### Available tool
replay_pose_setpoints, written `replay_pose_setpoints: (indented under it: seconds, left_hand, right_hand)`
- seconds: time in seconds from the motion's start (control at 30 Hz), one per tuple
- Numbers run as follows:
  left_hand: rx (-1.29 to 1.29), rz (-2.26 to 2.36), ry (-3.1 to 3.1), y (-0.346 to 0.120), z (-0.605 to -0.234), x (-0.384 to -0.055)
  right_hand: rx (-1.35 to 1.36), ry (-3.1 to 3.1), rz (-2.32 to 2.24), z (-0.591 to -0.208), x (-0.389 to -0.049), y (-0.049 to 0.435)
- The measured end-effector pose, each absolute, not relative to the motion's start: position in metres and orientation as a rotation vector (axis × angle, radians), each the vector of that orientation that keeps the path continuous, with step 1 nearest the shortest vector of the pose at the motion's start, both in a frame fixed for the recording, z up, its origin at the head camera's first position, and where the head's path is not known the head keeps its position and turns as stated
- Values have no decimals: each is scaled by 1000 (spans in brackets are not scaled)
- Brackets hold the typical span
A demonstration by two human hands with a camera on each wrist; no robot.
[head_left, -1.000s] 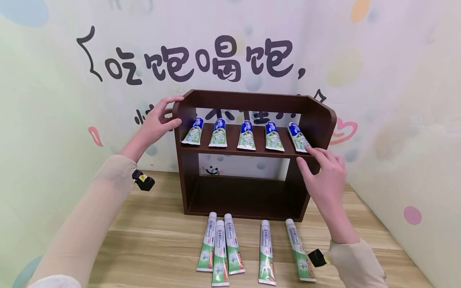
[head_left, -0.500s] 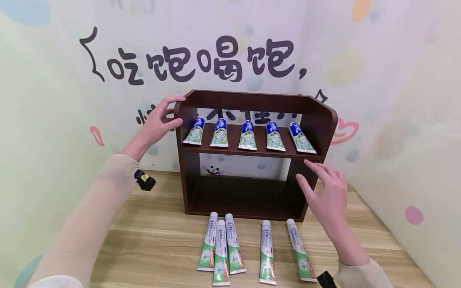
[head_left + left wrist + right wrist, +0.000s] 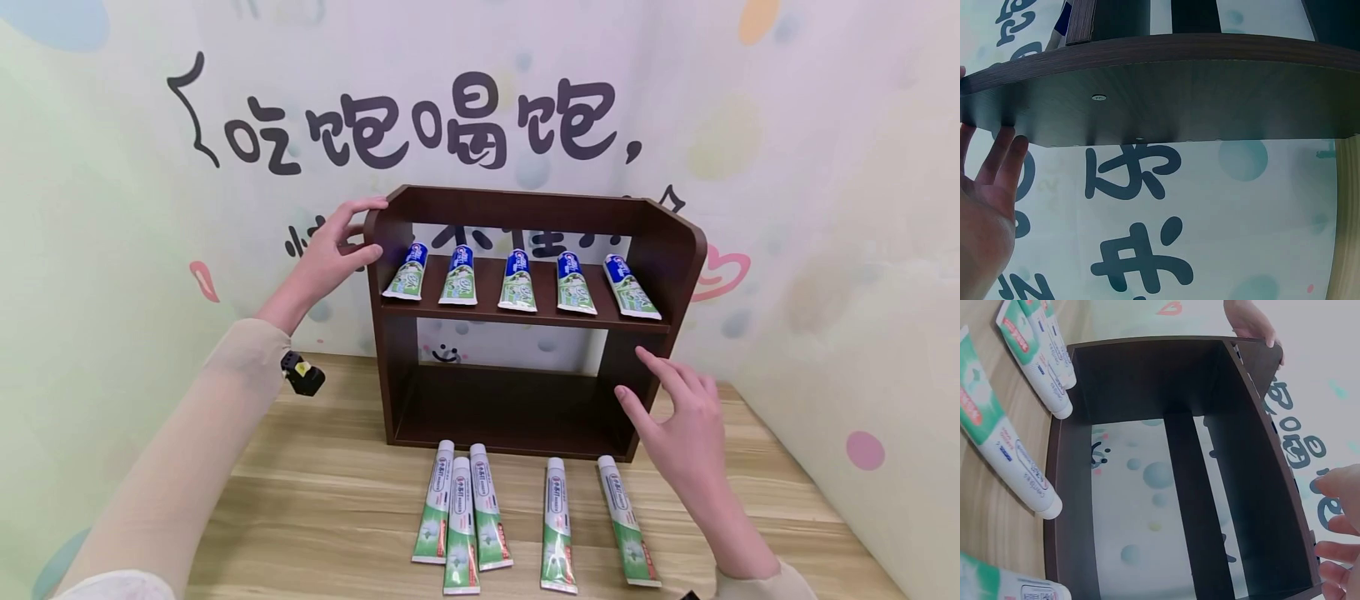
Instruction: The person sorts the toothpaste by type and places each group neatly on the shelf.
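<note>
My left hand [image 3: 327,254] holds a dark brown two-tier shelf [image 3: 525,202] by its upper left side, forefinger at the top edge and thumb at the front edge. In the left wrist view, fingertips [image 3: 1019,142] touch the panel's outer face. My right hand [image 3: 686,425] is in front of the lower right side panel, thumb and forefinger spread with nothing between them. Above it, a blue-and-green toothpaste tube [image 3: 632,287] lies at the right end of the upper tier. Several matching tubes [image 3: 517,283] line up to its left, caps toward the back.
Several white-and-green toothpaste tubes [image 3: 557,525] lie on the wooden table [image 3: 315,500] before the shelf. At the left, one tube [image 3: 461,525] lies close against two others. The lower tier [image 3: 502,408] stands open at the front. A printed wall [image 3: 262,50] rises behind.
My right hand has let go of the rightmost blue-and-green toothpaste tube and moved down from the upper tier. The left hand has stayed on the shelf.
</note>
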State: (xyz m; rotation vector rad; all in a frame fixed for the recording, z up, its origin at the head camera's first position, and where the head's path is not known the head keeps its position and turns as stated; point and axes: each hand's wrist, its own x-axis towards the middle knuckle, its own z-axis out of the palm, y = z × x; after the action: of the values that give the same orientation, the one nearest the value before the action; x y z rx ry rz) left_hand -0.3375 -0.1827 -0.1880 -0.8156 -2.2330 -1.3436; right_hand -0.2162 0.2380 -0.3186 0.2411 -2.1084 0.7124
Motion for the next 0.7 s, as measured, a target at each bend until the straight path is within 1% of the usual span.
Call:
replay_pose_setpoints:
  seconds: [0.33,0.57,0.7]
  left_hand:
    - [-825,-1333,-2225,-183,-189,-339]
    - [-823,-1329,-2208,-190,-199,-363]
    - [-828,-1328,-2214,-185,-193,-348]
  right_hand:
    - [228,-2189,718,-330,-209,240]
    - [217,-2250,698,-344,-208,244]
    - [215,-2287,694,-351,-207,246]
